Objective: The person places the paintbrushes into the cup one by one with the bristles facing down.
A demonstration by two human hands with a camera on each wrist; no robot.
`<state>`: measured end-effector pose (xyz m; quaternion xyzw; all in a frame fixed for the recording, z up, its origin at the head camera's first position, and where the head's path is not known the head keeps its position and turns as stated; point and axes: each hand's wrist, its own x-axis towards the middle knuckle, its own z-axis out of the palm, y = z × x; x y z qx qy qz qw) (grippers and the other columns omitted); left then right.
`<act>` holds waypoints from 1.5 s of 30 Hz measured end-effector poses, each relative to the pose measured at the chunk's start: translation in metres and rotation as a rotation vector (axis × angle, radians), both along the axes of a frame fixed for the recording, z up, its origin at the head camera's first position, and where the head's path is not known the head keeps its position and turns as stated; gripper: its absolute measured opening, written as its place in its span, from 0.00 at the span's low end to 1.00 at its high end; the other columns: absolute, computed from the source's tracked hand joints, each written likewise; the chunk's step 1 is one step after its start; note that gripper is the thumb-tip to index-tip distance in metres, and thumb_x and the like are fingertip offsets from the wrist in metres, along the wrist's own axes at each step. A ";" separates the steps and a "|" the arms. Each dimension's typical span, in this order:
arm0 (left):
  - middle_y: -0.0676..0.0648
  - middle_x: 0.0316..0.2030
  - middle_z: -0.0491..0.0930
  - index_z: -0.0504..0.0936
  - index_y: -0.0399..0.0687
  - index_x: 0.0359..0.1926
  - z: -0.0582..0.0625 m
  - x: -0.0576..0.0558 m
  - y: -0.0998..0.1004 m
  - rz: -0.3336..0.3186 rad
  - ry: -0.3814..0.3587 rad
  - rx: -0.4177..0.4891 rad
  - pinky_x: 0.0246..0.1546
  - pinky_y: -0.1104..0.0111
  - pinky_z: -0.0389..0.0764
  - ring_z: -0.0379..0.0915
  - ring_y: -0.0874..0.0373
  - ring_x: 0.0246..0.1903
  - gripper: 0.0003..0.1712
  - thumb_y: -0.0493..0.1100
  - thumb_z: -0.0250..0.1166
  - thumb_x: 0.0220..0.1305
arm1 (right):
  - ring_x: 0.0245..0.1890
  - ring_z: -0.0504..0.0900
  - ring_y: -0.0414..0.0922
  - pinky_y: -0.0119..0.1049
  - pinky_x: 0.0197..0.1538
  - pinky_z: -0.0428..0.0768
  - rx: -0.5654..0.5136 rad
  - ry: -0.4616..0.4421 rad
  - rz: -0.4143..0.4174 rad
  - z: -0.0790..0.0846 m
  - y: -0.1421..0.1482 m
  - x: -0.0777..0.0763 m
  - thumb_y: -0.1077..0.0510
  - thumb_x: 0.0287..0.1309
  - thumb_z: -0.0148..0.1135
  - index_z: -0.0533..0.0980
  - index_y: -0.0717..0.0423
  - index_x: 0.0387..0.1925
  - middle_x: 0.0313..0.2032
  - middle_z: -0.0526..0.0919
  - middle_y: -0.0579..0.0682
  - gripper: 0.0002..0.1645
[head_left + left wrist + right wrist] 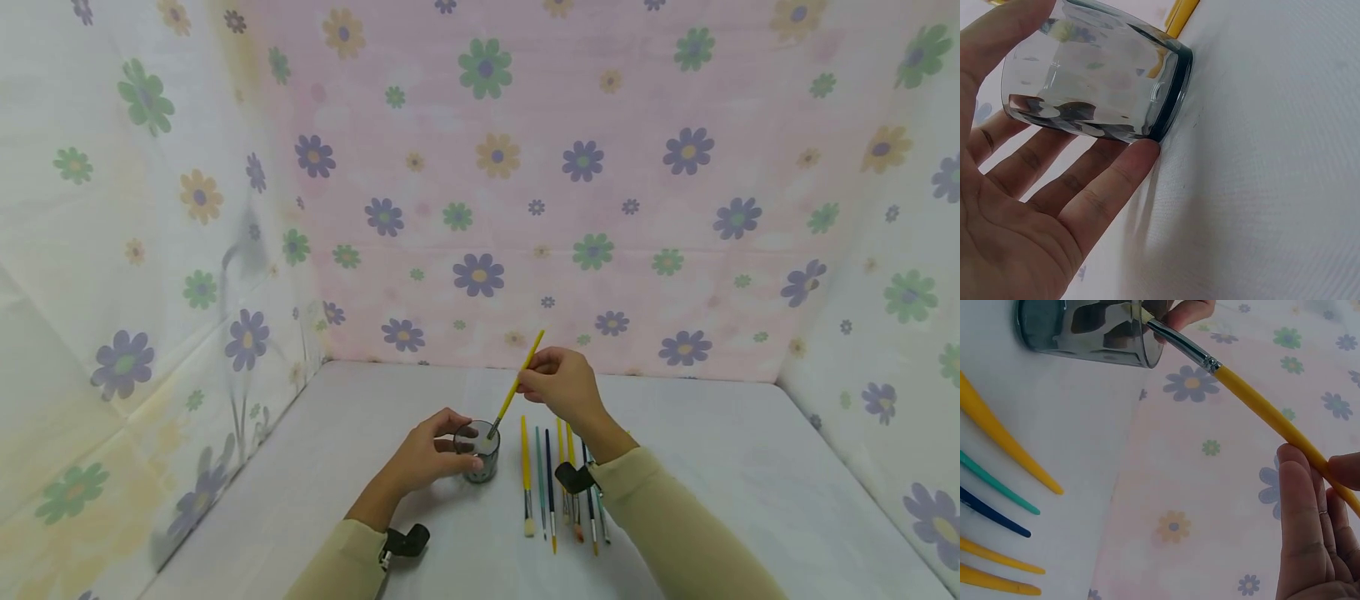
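Note:
My left hand point(427, 454) holds a clear, smoky-tinted drinking glass point(483, 468), thumb on the near side and fingers round the far side. In the left wrist view the thick base of the glass point(1175, 94) is right at the white tabletop. My right hand point(566, 387) pinches a yellow-handled paintbrush point(513, 392) between thumb and fingertips. The brush slants bristles-down, its tip inside the mouth of the glass. Its silver ferrule point(1179, 342) crosses the rim in the right wrist view, the pale bristles partly seen through the glass.
Right of the glass, several paintbrushes lie side by side, bristles toward me, among them a wide yellow one point(526, 454), a teal one point(539, 467) and a dark blue one point(551, 479). My right forearm overlaps some. Flowered cloth point(540, 275) encloses the white table point(720, 483).

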<state>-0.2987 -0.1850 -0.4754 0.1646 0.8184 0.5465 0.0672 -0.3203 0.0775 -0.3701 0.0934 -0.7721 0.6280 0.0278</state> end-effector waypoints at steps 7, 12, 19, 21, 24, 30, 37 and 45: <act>0.44 0.60 0.82 0.76 0.51 0.61 0.000 0.000 -0.001 -0.008 0.002 0.009 0.60 0.50 0.82 0.81 0.45 0.59 0.36 0.52 0.82 0.54 | 0.35 0.91 0.49 0.38 0.39 0.90 0.026 -0.017 0.007 -0.013 -0.012 -0.002 0.60 0.61 0.72 0.81 0.59 0.41 0.36 0.89 0.54 0.09; 0.42 0.61 0.81 0.75 0.49 0.62 -0.001 -0.001 0.000 -0.011 -0.004 0.009 0.60 0.50 0.82 0.81 0.44 0.60 0.36 0.50 0.81 0.56 | 0.33 0.91 0.47 0.38 0.37 0.90 0.046 -0.032 0.011 -0.021 -0.017 -0.004 0.59 0.61 0.72 0.81 0.58 0.39 0.35 0.89 0.52 0.08; 0.43 0.61 0.82 0.74 0.47 0.63 0.000 0.000 0.000 -0.011 -0.005 0.010 0.58 0.51 0.83 0.81 0.44 0.59 0.37 0.50 0.80 0.57 | 0.33 0.91 0.49 0.42 0.38 0.90 0.058 -0.043 0.007 -0.030 -0.023 -0.007 0.59 0.60 0.72 0.81 0.57 0.39 0.34 0.90 0.52 0.08; 0.42 0.61 0.81 0.74 0.47 0.63 0.000 0.000 0.000 -0.015 -0.002 0.014 0.58 0.52 0.84 0.81 0.44 0.59 0.37 0.50 0.81 0.56 | 0.34 0.92 0.51 0.40 0.37 0.90 0.062 -0.047 0.007 -0.032 -0.024 -0.007 0.59 0.60 0.72 0.82 0.57 0.39 0.33 0.90 0.51 0.08; 0.43 0.61 0.81 0.74 0.46 0.63 0.000 -0.001 -0.001 -0.017 0.003 0.014 0.57 0.53 0.84 0.82 0.45 0.58 0.38 0.51 0.81 0.56 | 0.34 0.92 0.50 0.39 0.36 0.90 0.058 -0.057 0.013 -0.034 -0.026 -0.007 0.59 0.60 0.72 0.82 0.58 0.39 0.34 0.90 0.52 0.08; 0.43 0.61 0.82 0.74 0.47 0.62 -0.001 -0.001 0.000 -0.015 0.009 0.012 0.58 0.52 0.83 0.82 0.46 0.58 0.38 0.51 0.81 0.55 | 0.32 0.91 0.46 0.39 0.36 0.90 0.077 -0.057 0.019 -0.038 -0.028 -0.007 0.58 0.61 0.73 0.83 0.57 0.40 0.34 0.90 0.51 0.08; 0.41 0.61 0.81 0.74 0.44 0.63 -0.001 -0.002 -0.001 -0.020 0.012 0.019 0.58 0.51 0.83 0.82 0.45 0.58 0.39 0.50 0.81 0.55 | 0.36 0.92 0.51 0.37 0.36 0.89 0.091 -0.054 0.029 -0.043 -0.028 -0.008 0.58 0.62 0.73 0.83 0.57 0.41 0.34 0.90 0.51 0.09; 0.41 0.60 0.82 0.73 0.44 0.63 -0.001 -0.002 -0.001 -0.017 0.017 0.021 0.57 0.52 0.84 0.83 0.46 0.57 0.39 0.50 0.81 0.55 | 0.38 0.92 0.54 0.43 0.40 0.90 0.068 -0.044 0.064 -0.046 -0.029 -0.008 0.58 0.63 0.72 0.84 0.59 0.43 0.35 0.90 0.51 0.10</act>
